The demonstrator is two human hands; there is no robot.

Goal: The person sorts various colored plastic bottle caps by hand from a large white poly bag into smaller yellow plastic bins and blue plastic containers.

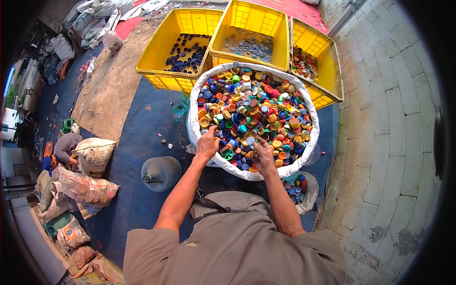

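Observation:
A large round container with a white cloth rim (311, 111) stands before me, full of mixed coloured bottle caps (256, 111). Over its near left part is my left hand (208, 144), fingers bent down at the caps; whether they pinch one is too small to tell. My right hand (263, 154) is closed at the near side of the heap, with a light blue cap (250, 141) at its fingertips. A green spoked cap (227, 153) lies between the hands, close to the rim.
Behind stand yellow crates with dark blue caps (187, 53), light blue caps (249, 43) and red caps (304, 64). A large clear jug (161, 173) is at left, a smaller bag of caps (308, 192) at near right. Another person (66, 147) bends beside sacks (95, 154).

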